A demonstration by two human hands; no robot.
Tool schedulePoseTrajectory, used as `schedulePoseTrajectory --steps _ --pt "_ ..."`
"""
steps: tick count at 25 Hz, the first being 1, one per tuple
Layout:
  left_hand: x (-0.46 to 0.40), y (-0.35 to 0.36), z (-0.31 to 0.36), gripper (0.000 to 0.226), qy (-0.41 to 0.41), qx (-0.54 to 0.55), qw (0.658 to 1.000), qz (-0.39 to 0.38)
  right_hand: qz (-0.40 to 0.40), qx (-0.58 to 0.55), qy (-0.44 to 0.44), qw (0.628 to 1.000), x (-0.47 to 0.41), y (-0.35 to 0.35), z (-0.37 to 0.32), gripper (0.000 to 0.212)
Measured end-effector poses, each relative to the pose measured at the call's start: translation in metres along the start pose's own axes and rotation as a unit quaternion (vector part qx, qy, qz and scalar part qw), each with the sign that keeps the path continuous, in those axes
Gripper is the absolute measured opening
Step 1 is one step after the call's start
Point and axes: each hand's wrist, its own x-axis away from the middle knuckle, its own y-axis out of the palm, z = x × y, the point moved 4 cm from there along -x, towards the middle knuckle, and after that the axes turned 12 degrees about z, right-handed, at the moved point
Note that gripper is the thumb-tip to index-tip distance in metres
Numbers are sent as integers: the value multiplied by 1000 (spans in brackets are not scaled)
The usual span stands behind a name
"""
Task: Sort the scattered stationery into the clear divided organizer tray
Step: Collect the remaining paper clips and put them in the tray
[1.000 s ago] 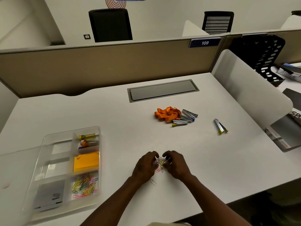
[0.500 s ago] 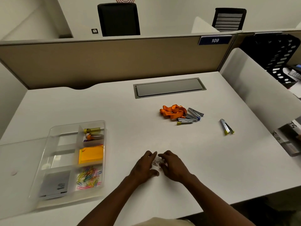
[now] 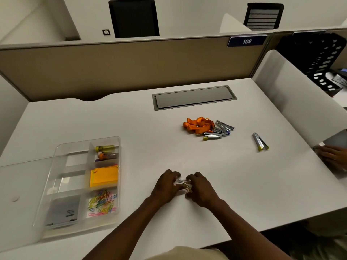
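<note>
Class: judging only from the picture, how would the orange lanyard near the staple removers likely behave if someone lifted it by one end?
The orange lanyard lies crumpled in loose folds, so it is probably floppy and would unfurl and dangle. It looks like thin flat strap, so likely light. It touches the staple removers, so it might drag one along.

Single view only, head-mounted wide-angle, so no overlap with any other camera. It sits above the near edge of the white desk (image 3: 187, 156) and looks forward and down. Both forearms enter from the bottom edge; left hand (image 3: 165, 186) and right hand (image 3: 201, 190) sit low-centre, close to the lens. The organizer tray (image 3: 56, 184) lies lower left, near the camera. The beige partition (image 3: 131, 66) runs across the upper third, farther off. Above it the office chairs (image 3: 134, 17) are the farthest things seen. Straight lines bow toward the frame edges.
</note>
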Motion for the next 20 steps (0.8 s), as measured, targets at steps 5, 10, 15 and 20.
schedulePoseTrajectory --steps 5,10,15,20 --pt "8 -12 -18 63 -10 -32 998 -44 -9 6 19 1000 1 -7 12 78" --pt "2 4 11 23 37 -41 997 -44 7 34 -4 999 -3 2 -13 36" --pt "-1 7 11 14 23 -27 999 -18 16 -14 -5 1000 -7 -4 -3 39" --pt "9 -1 -8 59 -1 -29 999 -20 -6 23 -8 1000 0 -8 4 72"
